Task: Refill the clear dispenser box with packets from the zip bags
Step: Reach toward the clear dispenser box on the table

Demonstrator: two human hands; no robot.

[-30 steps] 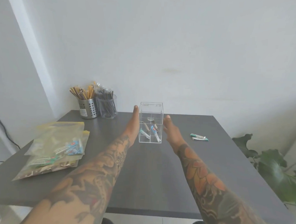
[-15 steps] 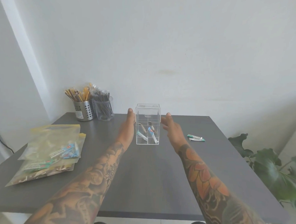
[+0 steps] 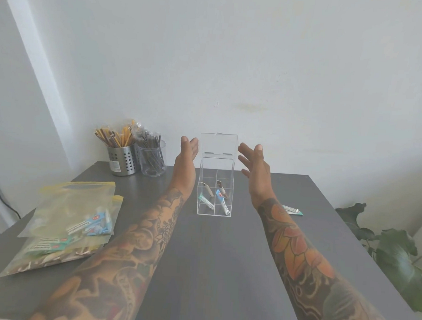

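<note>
The clear dispenser box (image 3: 216, 184) stands mid-table, split into compartments, with a few packets low inside. Its hinged lid (image 3: 219, 143) stands open, tilted up at the back. My left hand (image 3: 186, 158) is raised just left of the box, fingers apart, holding nothing. My right hand (image 3: 254, 167) hovers just right of the box, fingers spread, also holding nothing. Neither hand touches the box. Stacked zip bags (image 3: 72, 216) with blue, green and brown packets lie at the table's left side.
A perforated steel cup (image 3: 122, 159) and a clear cup (image 3: 153, 160), both full of stick packets, stand at the back left. Two loose packets (image 3: 291, 210) lie right of the box. A leafy plant (image 3: 395, 257) is beyond the table's right edge.
The box lid, shut a second ago, now stands open. Both hands have risen from the box's sides to near its top. The view has tilted down slightly.
</note>
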